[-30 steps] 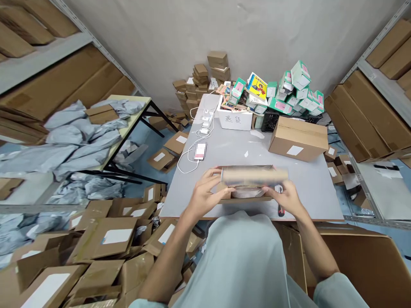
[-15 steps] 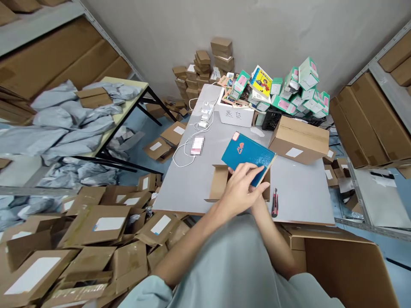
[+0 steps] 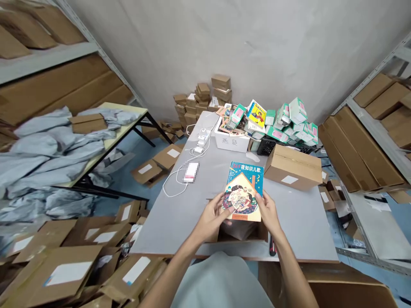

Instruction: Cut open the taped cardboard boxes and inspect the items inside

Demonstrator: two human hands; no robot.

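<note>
We are holding the book (image 3: 244,186) above the open carton (image 3: 262,235), with its front cover facing us. Our left hand (image 3: 213,216) is pinching its lower left edge: the thumb is lying across the cover, and the other fingers are going behind. Our right hand (image 3: 268,209) is pinching the right edge in a similar way, with the thumb pressing just inside the border. So the book is staying between the two hands, and its upper half is rising free above both grips.

The back of the book is hiding from us, together with most of the fingers there. The book is also covering much of the open carton; the pale contents (image 3: 240,230) are showing only partly, so we cannot tell what they are. To the right of the open carton, the cutter knife (image 3: 272,247) is lying partly behind our right wrist. Beyond the open carton, the phone (image 3: 192,172) is lying to the left, its screen blurred, and the closed carton (image 3: 293,167) is standing to the right.
</note>
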